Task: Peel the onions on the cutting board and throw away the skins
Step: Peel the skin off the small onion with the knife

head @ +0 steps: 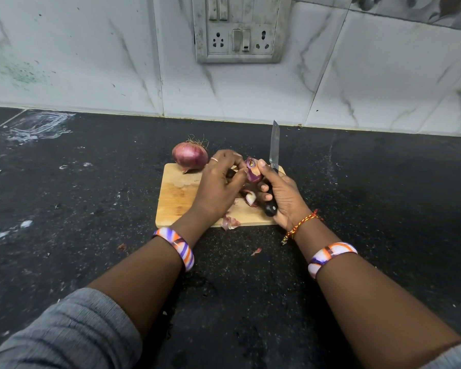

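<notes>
A wooden cutting board [176, 198] lies on the black counter. On its far left corner sits a whole unpeeled red onion [190, 156] with dry roots. Above the board my left hand [218, 182] grips a small, partly peeled purple onion [252, 170] with fingers and thumb. My right hand [280, 195] holds a black-handled knife [274, 147], blade pointing up and away, and its thumb presses the same onion. Loose skins [230, 222] and a pale onion piece [250, 198] lie on the board under my hands.
The black stone counter [91, 182] carries small skin scraps [256, 251] near the board's front edge and white smears at the left. A marble-tiled wall [91, 62] with a switch and socket plate [240, 30] rises behind.
</notes>
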